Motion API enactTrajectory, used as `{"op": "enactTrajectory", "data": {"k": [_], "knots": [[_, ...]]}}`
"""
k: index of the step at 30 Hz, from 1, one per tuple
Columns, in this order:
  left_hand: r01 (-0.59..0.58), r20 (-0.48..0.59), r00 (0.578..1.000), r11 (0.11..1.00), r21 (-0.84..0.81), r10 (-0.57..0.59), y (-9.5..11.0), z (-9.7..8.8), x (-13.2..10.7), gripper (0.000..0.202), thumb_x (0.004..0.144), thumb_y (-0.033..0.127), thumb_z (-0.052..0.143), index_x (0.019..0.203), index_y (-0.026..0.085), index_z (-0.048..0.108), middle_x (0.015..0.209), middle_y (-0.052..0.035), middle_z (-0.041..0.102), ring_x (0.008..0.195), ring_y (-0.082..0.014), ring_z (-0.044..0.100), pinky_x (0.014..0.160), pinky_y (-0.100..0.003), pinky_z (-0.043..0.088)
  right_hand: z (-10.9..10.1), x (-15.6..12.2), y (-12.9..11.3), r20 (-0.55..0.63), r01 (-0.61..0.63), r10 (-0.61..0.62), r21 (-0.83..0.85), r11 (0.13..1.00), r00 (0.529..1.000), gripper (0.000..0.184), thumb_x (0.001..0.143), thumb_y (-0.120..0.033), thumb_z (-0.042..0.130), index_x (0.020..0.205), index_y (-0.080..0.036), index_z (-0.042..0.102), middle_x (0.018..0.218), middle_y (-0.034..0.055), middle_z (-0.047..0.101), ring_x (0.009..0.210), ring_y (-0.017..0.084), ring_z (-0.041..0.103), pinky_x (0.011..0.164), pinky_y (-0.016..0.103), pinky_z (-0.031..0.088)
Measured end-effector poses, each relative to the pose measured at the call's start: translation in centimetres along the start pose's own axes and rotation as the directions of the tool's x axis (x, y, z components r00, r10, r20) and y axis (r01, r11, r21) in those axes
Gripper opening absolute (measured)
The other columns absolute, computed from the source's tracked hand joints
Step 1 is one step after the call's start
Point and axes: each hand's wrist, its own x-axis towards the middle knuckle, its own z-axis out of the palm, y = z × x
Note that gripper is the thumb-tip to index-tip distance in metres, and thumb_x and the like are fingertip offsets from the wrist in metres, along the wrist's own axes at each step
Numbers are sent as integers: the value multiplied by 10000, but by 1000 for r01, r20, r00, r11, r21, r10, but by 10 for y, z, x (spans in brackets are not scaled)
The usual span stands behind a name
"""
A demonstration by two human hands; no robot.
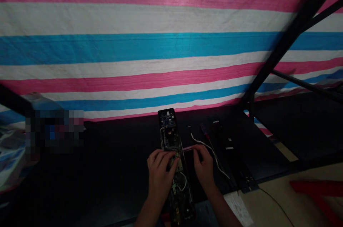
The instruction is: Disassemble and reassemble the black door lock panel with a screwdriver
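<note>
long device (179,148): the hub of the clock used here – narrow, dark-cased, its inside bared, standing lengthwise on a black tabletop (120,169) and running from twelve to six.
inside the device: a circuit board (167,119) at the twelve o'clock end; a loop of white wire (185,183) toward six, below the fingers.
left hand (161,164): at nine o'clock, fingers and thumb bent down onto the device's inner parts; whether they pinch anything there, i cannot tell.
right hand (204,162): at three o'clock, thumb and fingers pinching a thin pink tool (188,148), which points at the device's near edge; contact is unclear.
white cable (211,149): between two and three, lying loose beside the right hand, a dark tip at its far end.
screwdriver (205,131): between one and two, dark handle with red, lying just beyond the cable.
dark strip (227,139): at two o'clock, past the screwdriver, marked with small white patches.
striped sheet (160,46): across twelve – pink, white and blue bands.
black frame bar (276,53): slanting, between one and two.
</note>
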Motion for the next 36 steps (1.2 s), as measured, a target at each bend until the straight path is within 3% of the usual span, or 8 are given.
{"op": "enactTrajectory", "data": {"k": [3, 5, 7, 10, 16, 23, 29, 36], "knots": [[114, -34, 993, 991, -69, -117, 3, 1, -8, 224, 856, 344, 714, 1061, 258, 742, 1208, -103, 657, 1212, -339, 554, 1020, -535, 470, 0, 23, 4, -3, 64, -65, -130, 989, 998, 205, 959, -231, 465, 956, -207, 669, 967, 76, 684, 944, 220, 633, 872, 350, 487], [238, -37, 968, 957, -164, -247, 3, 2, -18, 381, 865, 347, 685, 1231, 243, 664, 1501, -130, 444, 1336, -346, 492, 1037, -535, 483, 2, 46, 7, 47, 80, -69, -304, 949, 997, 186, 943, -238, 499, 985, -201, 677, 1005, 100, 676, 988, 246, 613, 897, 378, 470], [366, 13, 926, 886, -284, -378, 1, 2, -29, 532, 879, 372, 656, 1378, 229, 536, 1601, -153, 321, 1365, -344, 492, 1031, -526, 503, 7, 68, 12, 112, 61, -6, -494, 868, 994, 197, 919, -269, 580, 1071, -186, 674, 1059, 133, 665, 1019, 273, 597, 918, 403, 451], [499, 203, 865, 746, -440, -459, -3, 0, -41, 592, 903, 411, 621, 1435, 218, 446, 1436, -160, 571, 1258, -313, 616, 1018, -495, 528, 20, 90, 17, 173, 32, 86, -588, 808, 981, 184, 872, -237, 667, 1044, -171, 674, 1012, 142, 672, 948, 264, 623, 862, 369, 458], [573, 352, 819, 639, -513, -453, -5, -5, -42, 659, 903, 435, 616, 1470, 205, 372, 1259, -128, 709, 1155, -279, 692, 990, -440, 547, 35, 104, 8, 215, 63, 61, -525, 849, 975, 188, 879, -59, 544, 943, -151, 694, 962, 130, 705, 889, 220, 666, 811, 305, 466], [572, 379, 820, 617, -540, -429, -5, -6, -43, 660, 913, 455, 599, 1473, 206, 352, 1162, -109, 736, 1067, -267, 720, 940, -417, 563, 21, 118, -51, 335, 278, -157, -350, 895, 929, 210, 980, -224, 523, 1050, -215, 721, 1030, 47, 749, 939, 177, 690, 864, 264, 493], [555, 409, 828, 659, -508, -383, -8, -4, -44, 849, 848, 387, 680, 1542, 203, 227, 1298, -146, 673, 1176, -293, 674, 1014, -459, 517, 28, 131, -92, 579, 476, -56, -606, 637, 813, 241, 995, -262, 509, 1047, -228, 743, 997, 70, 734, 896, 196, 700, 795, 270, 487], [559, 456, 821, 642, -525, -342, -5, -5, -43, 933, 830, 300, 677, 1578, 219, 125, 1354, -130, 637, 1217, -276, 646, 1075, -444, 463, 35, 135, -111, 699, 581, 26, -613, 535, 715, 246, 981, -232, 494, 1007, -174, 731, 1042, 129, 724, 901, 218, 716, 805, 293, 507]]}}
